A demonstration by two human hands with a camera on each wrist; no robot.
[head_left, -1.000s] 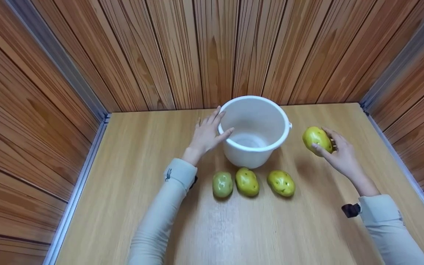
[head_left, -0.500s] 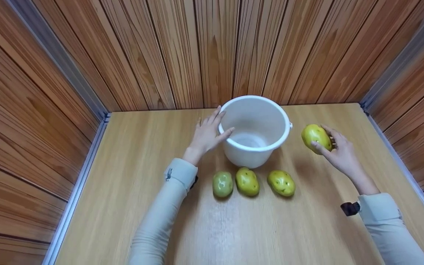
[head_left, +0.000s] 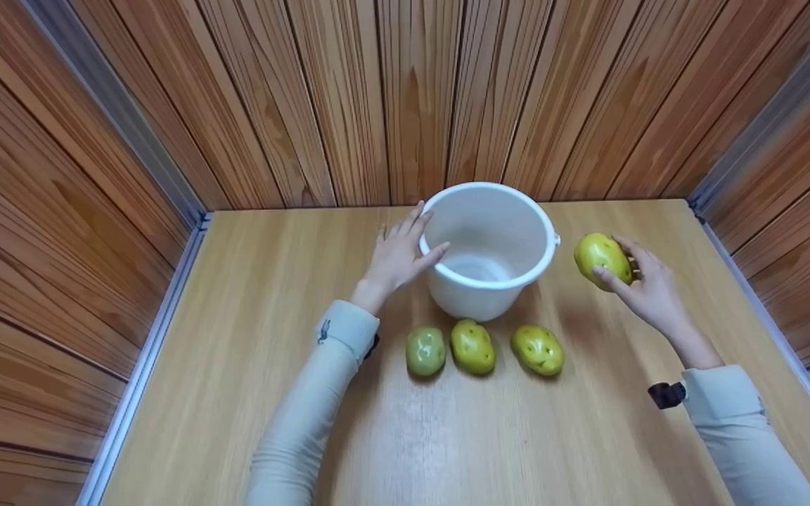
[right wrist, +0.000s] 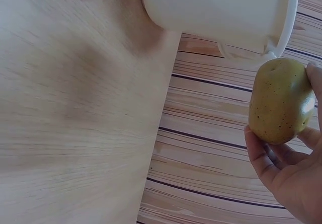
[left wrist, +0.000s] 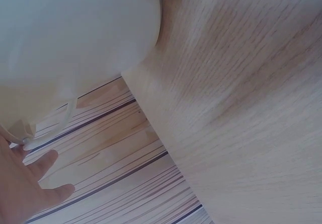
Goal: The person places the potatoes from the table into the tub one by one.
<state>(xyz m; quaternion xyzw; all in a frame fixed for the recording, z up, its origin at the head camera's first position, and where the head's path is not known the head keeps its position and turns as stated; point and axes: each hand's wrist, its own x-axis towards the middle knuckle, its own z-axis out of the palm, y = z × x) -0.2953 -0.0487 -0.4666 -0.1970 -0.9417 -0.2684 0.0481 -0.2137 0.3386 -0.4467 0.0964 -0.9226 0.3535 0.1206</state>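
Observation:
A white bucket point(head_left: 479, 299) stands upright near the back of the table; its inside shows bare in the head view. My left hand point(head_left: 398, 256) rests at its left rim, fingers spread and thumb lying over the edge. In the left wrist view, the fingers point(left wrist: 43, 166) of that hand extend loosely beside the bucket's handle point(left wrist: 63, 126). To the right of the bucket, my right hand point(head_left: 647, 288) holds a yellow-green potato point(head_left: 600, 258) between thumb and fingers, raised off the table. The right wrist view shows this potato point(right wrist: 280, 100) with dark specks, gripped at its sides.
In front of the bucket lie a greener potato point(head_left: 425, 351) and two yellow ones, the middle potato point(head_left: 472, 347) and the right-hand potato point(head_left: 538, 350). Wood-plank walls point(head_left: 412, 98) enclose the wooden table point(head_left: 447, 443) at the back and both sides.
My right hand has risen slightly and drifted a little left with the potato. The left hand, the bucket and the potatoes on the table keep their places.

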